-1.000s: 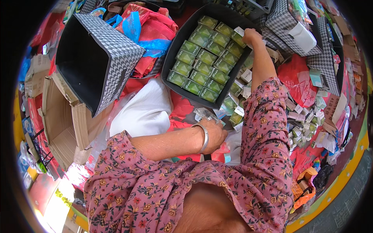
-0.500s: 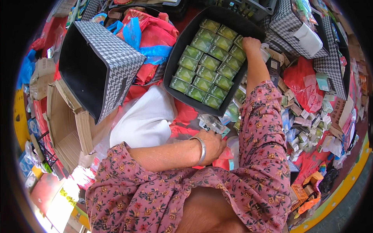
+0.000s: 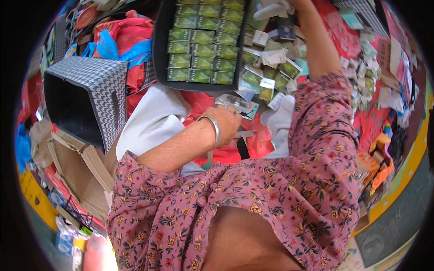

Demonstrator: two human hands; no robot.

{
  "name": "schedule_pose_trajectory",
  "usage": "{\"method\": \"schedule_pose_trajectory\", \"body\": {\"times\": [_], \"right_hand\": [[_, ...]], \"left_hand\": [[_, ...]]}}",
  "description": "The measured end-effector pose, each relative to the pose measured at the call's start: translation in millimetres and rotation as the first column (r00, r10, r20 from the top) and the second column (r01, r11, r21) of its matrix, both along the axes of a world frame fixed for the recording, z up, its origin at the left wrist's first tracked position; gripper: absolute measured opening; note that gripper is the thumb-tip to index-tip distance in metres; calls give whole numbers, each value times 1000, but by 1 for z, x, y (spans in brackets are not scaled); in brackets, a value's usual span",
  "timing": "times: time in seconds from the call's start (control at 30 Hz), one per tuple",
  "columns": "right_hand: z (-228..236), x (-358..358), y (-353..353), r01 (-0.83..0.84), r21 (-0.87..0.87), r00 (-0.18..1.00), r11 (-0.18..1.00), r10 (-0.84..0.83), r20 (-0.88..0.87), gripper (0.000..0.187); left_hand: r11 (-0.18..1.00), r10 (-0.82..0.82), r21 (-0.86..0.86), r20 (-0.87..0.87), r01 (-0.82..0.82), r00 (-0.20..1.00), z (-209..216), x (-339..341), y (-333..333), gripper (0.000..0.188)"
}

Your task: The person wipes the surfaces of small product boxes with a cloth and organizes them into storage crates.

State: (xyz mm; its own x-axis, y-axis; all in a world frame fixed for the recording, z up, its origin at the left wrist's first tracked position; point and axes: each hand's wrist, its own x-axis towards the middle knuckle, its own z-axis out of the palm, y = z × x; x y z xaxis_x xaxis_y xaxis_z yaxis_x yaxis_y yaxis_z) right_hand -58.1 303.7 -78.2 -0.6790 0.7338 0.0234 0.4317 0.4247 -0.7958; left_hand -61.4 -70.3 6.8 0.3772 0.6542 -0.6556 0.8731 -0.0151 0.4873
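- Right, the left hand point(image 3: 229, 121), with a silver bangle point(image 3: 214, 128) at its wrist, is curled in; its fingers are closed on a crumpled-looking piece of clear plastic point(image 3: 231, 102).
- The right hand point(image 3: 297, 2) is reached out and cut off by the top edge, so I can't tell how open it is or whether it has hold of anything; a white, soft-looking item point(image 3: 270, 11) lies just beside it.
- Between the two arms, just beyond the left hand, rows of small green boxes point(image 3: 202, 49) sit in a black, high-walled tray point(image 3: 194, 86).
- Loose green-and-white cartons point(image 3: 266, 89) are heaped to the tray's right, near the right forearm.
- Off to the left, a houndstooth-patterned bin point(image 3: 110, 74) with a black inside lies tipped over, by an open brown cardboard box point(image 3: 81, 167).
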Motion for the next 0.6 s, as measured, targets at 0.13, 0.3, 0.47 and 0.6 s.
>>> {"method": "schedule_pose_trajectory", "body": {"times": [0.13,0.3,0.47,0.6], "right_hand": [[72,126,6,63,-144,997,988,-54,61,19],[55,261,-23,185,-83,852,979,-118,510,39],[-57,274,-71,73,-86,668,994,16,744,67],[-113,263,-108,347,-172,655,922,-107,748,74]], "left_hand": [[990,-132,-79,-234,117,963,-7,13,3,41],[994,-105,-31,-194,101,975,-24,12,17,40],[995,-98,4,-228,101,969,-26,9,24,35],[996,-66,36,-259,78,964,-33,5,28,34]]}}
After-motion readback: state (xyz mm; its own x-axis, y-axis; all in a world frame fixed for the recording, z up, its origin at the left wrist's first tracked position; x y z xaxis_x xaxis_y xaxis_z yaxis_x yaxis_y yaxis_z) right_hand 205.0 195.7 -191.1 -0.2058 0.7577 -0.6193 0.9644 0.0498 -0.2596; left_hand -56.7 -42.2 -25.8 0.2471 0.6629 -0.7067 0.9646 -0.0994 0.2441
